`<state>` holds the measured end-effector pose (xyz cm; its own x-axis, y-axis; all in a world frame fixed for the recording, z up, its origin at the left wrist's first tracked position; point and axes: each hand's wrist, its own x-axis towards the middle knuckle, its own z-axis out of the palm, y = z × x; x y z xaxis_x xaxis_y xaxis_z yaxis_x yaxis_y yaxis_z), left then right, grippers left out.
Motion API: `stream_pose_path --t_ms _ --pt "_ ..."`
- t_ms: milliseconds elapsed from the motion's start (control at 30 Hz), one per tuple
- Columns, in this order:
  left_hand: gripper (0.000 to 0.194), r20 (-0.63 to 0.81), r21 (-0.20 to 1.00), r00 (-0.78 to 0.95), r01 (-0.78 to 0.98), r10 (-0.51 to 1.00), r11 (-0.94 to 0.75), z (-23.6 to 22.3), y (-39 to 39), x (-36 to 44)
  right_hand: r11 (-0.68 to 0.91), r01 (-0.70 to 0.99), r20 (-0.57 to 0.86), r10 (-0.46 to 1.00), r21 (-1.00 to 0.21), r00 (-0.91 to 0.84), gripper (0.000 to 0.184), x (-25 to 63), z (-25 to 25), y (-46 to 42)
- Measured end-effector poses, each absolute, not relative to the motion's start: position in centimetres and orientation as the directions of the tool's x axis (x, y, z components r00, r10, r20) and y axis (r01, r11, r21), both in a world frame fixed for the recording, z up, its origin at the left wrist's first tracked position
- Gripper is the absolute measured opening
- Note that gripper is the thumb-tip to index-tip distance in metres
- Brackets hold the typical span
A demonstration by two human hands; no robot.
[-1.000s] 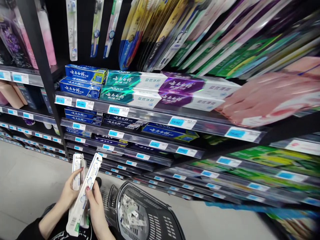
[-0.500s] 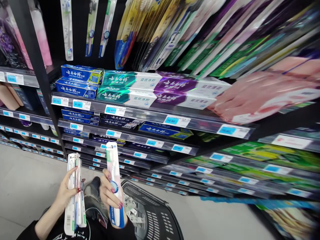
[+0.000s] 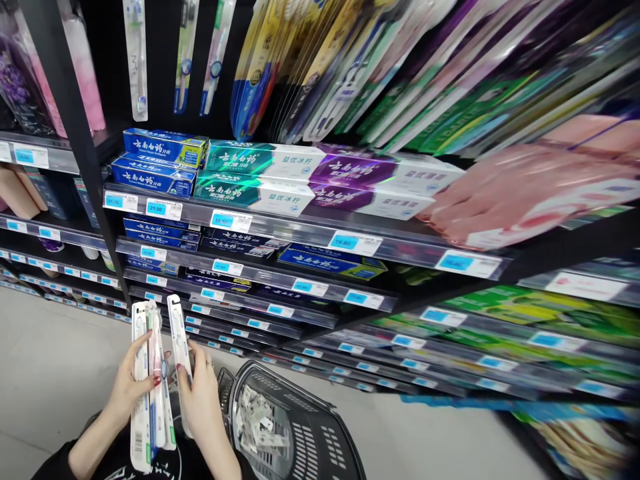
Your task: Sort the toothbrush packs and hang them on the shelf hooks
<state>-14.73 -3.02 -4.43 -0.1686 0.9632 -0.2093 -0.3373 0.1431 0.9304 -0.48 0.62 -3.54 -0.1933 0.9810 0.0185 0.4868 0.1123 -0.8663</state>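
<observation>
My left hand (image 3: 129,387) is closed round several packaged toothbrushes (image 3: 146,387), held upright low at the left. My right hand (image 3: 203,393) grips one more packaged toothbrush (image 3: 177,333) and holds it close beside the bundle, almost touching it. Both hands hover over the floor in front of black shop shelves (image 3: 280,230). A black shopping basket (image 3: 320,440) sits just right of my right hand, with small white packets (image 3: 257,420) inside.
The shelves carry blue, green and purple toothpaste boxes (image 3: 260,170) behind blue price tags (image 3: 230,220). Packaged toothbrushes hang on pegs above (image 3: 136,60). Pink packs (image 3: 530,193) lie at the right. Grey floor (image 3: 50,360) spreads to the left.
My right hand has swung its toothbrush pack left, from apart and upright to right beside the bundle in my left hand. The left hand has hardly moved.
</observation>
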Motion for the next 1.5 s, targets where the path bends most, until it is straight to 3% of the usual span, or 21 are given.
stream_pose_path --t_ms 167,267,367,467,600,667,733,800,933,1133,1500 --pt "0.06 -0.055 0.998 -0.263 -0.024 0.963 0.05 -5.2 -3.1 -14.7 0.164 0.463 0.055 0.969 -0.871 -0.239 0.031 -1.5 -2.9 -0.7" --pt "0.063 -0.055 0.998 -0.261 -0.003 0.964 0.056 -5.1 -3.2 -14.5 0.168 0.432 0.057 0.964 -0.886 -0.259 0.031 -1.6 -2.3 -1.4" --pt "0.079 -0.105 0.991 -0.292 -0.111 0.951 0.075 -4.2 -3.4 -14.1 0.173 0.394 0.054 0.954 -0.903 -0.295 0.034 -1.7 -1.9 -1.9" --pt "0.091 -0.254 0.933 -0.328 -0.33 0.91 0.142 -3.5 -3.6 -13.8 0.172 0.371 0.046 0.945 -0.912 -0.325 0.042 -1.8 -2.2 -2.3" --pt "0.083 -0.479 0.771 -0.29 -0.591 0.828 0.238 -3.9 -3.7 -13.8 0.184 0.383 0.056 0.945 -0.905 -0.321 0.052 -1.9 -3.6 -2.3" --pt "0.066 -0.538 0.71 -0.245 -0.648 0.806 0.276 -4.3 -3.6 -13.9 0.192 0.369 0.063 0.94 -0.909 -0.335 0.052 -1.9 -4.1 -2.2" --pt "0.045 -0.568 0.672 -0.206 -0.674 0.797 0.305 -4.4 -3.5 -14.0 0.182 0.35 0.051 0.934 -0.919 -0.353 0.048 -1.8 -4.2 -2.1" --pt "0.036 -0.584 0.642 -0.184 -0.7 0.79 0.312 -4.2 -3.4 -14.0 0.149 0.338 0.018 0.932 -0.929 -0.363 0.045 -1.7 -4.2 -2.1" --pt "0.041 -0.613 0.587 -0.133 -0.736 0.779 0.337 -4.0 -3.4 -13.9 0.116 0.338 -0.027 0.92 -0.934 -0.39 0.045 -1.5 -4.3 -2.2" --pt "0.028 -0.649 0.566 -0.086 -0.718 0.756 0.404 -4.3 -3.3 -14.1 0.145 0.329 -0.001 0.914 -0.933 -0.405 0.044 -0.8 -5.1 -2.1" --pt "0.019 -0.66 0.506 -0.038 -0.761 0.75 0.406 -4.0 -3.3 -14.0 0.112 0.36 0.003 0.958 -0.926 -0.288 0.029 -0.7 -4.2 -1.4"
